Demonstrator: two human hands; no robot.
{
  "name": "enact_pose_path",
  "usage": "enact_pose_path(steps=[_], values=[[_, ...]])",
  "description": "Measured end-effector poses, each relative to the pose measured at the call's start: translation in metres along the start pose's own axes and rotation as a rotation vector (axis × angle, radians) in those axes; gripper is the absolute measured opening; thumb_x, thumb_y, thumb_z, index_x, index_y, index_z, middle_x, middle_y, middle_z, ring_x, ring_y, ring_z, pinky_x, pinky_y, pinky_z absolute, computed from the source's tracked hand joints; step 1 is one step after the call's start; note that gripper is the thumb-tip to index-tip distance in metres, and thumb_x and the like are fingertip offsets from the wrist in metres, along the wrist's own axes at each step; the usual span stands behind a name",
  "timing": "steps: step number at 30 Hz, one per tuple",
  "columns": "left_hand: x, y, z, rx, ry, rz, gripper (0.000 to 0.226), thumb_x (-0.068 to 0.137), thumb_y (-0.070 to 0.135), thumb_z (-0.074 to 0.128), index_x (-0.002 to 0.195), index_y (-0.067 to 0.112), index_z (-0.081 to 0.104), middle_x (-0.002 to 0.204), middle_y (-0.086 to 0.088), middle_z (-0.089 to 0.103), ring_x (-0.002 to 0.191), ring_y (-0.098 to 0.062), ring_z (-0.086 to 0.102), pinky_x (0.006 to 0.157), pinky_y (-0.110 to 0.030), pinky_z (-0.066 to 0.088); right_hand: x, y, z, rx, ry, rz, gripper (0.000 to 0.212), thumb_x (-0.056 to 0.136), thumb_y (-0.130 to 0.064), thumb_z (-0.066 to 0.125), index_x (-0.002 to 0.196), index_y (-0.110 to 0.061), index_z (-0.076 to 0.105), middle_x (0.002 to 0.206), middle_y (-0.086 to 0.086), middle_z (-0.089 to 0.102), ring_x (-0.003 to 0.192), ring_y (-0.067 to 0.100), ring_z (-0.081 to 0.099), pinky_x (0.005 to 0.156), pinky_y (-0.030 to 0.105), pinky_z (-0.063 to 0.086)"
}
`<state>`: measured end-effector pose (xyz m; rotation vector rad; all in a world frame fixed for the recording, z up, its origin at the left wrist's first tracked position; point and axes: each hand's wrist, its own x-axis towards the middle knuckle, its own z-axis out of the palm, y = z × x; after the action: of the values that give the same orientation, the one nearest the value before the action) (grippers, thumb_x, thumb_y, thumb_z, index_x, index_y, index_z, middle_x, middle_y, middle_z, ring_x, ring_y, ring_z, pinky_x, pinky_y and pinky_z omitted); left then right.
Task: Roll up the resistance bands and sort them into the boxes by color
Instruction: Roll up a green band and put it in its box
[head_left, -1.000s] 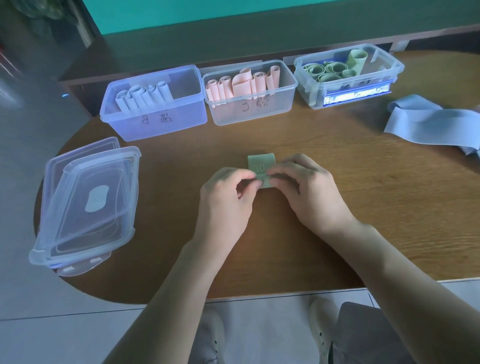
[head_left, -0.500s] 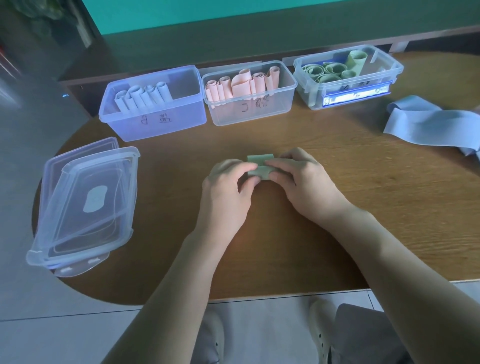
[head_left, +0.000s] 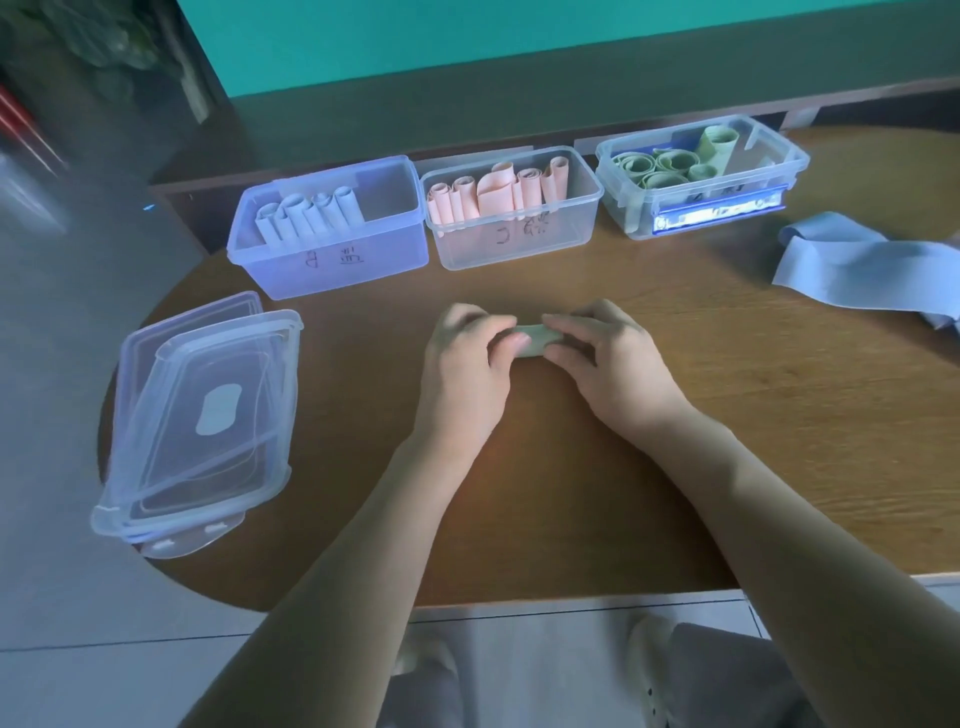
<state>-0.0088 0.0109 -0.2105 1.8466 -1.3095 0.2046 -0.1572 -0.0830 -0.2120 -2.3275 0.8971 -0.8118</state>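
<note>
A small green band roll (head_left: 535, 341) lies on the table's middle, pinched from both ends. My left hand (head_left: 467, 364) holds its left end with curled fingers and thumb. My right hand (head_left: 608, 364) grips its right end. Along the back stand three clear boxes: the left box (head_left: 332, 260) with several pale blue rolls, the middle box (head_left: 519, 244) with several pink rolls, the right box (head_left: 727, 208) with several green rolls. Unrolled blue bands (head_left: 862, 265) lie at the right edge.
Stacked clear lids (head_left: 202, 421) sit at the table's left edge, partly overhanging it. The round wooden table (head_left: 727, 415) ends close to my knees. A dark ledge and teal wall run behind the boxes.
The flat green tail that stuck out beyond my fingers has been rolled in. The roll has moved slightly away from me, and both hands followed it.
</note>
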Motion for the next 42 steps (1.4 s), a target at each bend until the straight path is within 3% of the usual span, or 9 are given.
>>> enact_pose_path(steps=[5, 9, 14, 17, 19, 29, 32, 37, 42], values=[[0.003, 0.004, 0.0, -0.006, -0.027, 0.137, 0.008, 0.092, 0.01, 0.069, 0.096, 0.009, 0.076, 0.098, -0.002, 0.069, 0.09, -0.022, 0.063, 0.08, -0.035, 0.052, 0.005, 0.002, 0.003, -0.032, -0.018, 0.046, 0.036, 0.098, -0.026, 0.065, 0.132, -0.015, 0.067, 0.12, 0.007, 0.059, 0.116, 0.029, 0.055, 0.101, 0.039, 0.046], [0.004, 0.006, 0.001, 0.008, -0.123, 0.016, 0.036, 0.081, 0.026, 0.084, 0.113, 0.012, 0.076, 0.115, -0.003, 0.07, 0.108, -0.021, 0.062, 0.096, -0.016, 0.038, 0.011, 0.002, 0.005, -0.08, -0.025, 0.085, 0.036, 0.102, -0.032, 0.057, 0.135, -0.019, 0.065, 0.119, 0.009, 0.057, 0.117, 0.03, 0.051, 0.1, 0.038, 0.044], [0.017, 0.004, 0.001, 0.018, -0.189, 0.028, 0.044, 0.077, 0.019, 0.087, 0.117, 0.007, 0.074, 0.112, -0.006, 0.072, 0.103, -0.029, 0.062, 0.093, -0.007, 0.027, 0.02, 0.001, 0.002, -0.001, 0.028, 0.083, 0.036, 0.101, -0.029, 0.061, 0.133, -0.015, 0.066, 0.117, 0.008, 0.06, 0.109, 0.024, 0.06, 0.097, 0.027, 0.044], [0.026, -0.004, 0.006, 0.085, -0.233, 0.047, 0.039, 0.084, 0.025, 0.081, 0.119, 0.01, 0.073, 0.108, -0.007, 0.072, 0.104, -0.03, 0.059, 0.101, -0.029, 0.044, 0.024, 0.002, -0.003, 0.032, 0.076, 0.046, 0.033, 0.095, -0.023, 0.07, 0.126, -0.013, 0.07, 0.11, 0.006, 0.067, 0.09, 0.016, 0.061, 0.082, 0.003, 0.034], [0.031, -0.007, 0.007, 0.131, -0.262, 0.06, 0.036, 0.089, 0.032, 0.076, 0.119, 0.013, 0.072, 0.105, -0.005, 0.069, 0.105, -0.029, 0.056, 0.093, -0.043, 0.049, 0.025, 0.004, -0.006, 0.033, 0.046, 0.031, 0.036, 0.089, -0.02, 0.075, 0.124, -0.014, 0.071, 0.106, 0.005, 0.07, 0.084, 0.011, 0.057, 0.078, -0.002, 0.032], [0.044, -0.01, 0.009, 0.144, -0.406, 0.057, 0.039, 0.095, 0.043, 0.062, 0.118, 0.011, 0.065, 0.107, -0.003, 0.06, 0.104, -0.021, 0.055, 0.088, -0.033, 0.045, 0.039, 0.014, -0.012, 0.076, -0.036, 0.029, 0.036, 0.087, -0.016, 0.076, 0.123, -0.016, 0.071, 0.105, -0.004, 0.063, 0.088, 0.007, 0.054, 0.077, -0.002, 0.033], [0.045, -0.006, 0.009, 0.075, -0.435, 0.03, 0.045, 0.095, 0.048, 0.056, 0.116, 0.01, 0.065, 0.105, -0.004, 0.063, 0.098, -0.02, 0.059, 0.085, -0.029, 0.046, 0.038, 0.017, -0.019, 0.212, -0.083, 0.069, 0.033, 0.093, -0.018, 0.07, 0.126, -0.017, 0.068, 0.112, -0.004, 0.067, 0.096, 0.006, 0.061, 0.085, 0.007, 0.041], [0.065, 0.025, 0.016, -0.096, -0.555, -0.076, 0.037, 0.099, 0.05, 0.054, 0.11, 0.016, 0.065, 0.099, 0.001, 0.067, 0.09, -0.016, 0.063, 0.084, -0.044, 0.054, 0.039, 0.03, -0.056, 0.53, -0.103, 0.194, 0.024, 0.096, -0.014, 0.068, 0.119, -0.008, 0.068, 0.096, 0.002, 0.074, 0.082, 0.006, 0.069, 0.071, 0.021, 0.055], [0.098, 0.07, 0.033, -0.305, -0.555, -0.085, 0.03, 0.099, 0.051, 0.055, 0.106, 0.024, 0.066, 0.09, 0.003, 0.072, 0.085, -0.014, 0.066, 0.085, -0.047, 0.056, 0.057, 0.044, -0.112, 0.501, -0.029, 0.143, 0.021, 0.095, -0.019, 0.067, 0.114, -0.009, 0.071, 0.086, -0.002, 0.075, 0.074, 0.007, 0.068, 0.076, 0.023, 0.055]])
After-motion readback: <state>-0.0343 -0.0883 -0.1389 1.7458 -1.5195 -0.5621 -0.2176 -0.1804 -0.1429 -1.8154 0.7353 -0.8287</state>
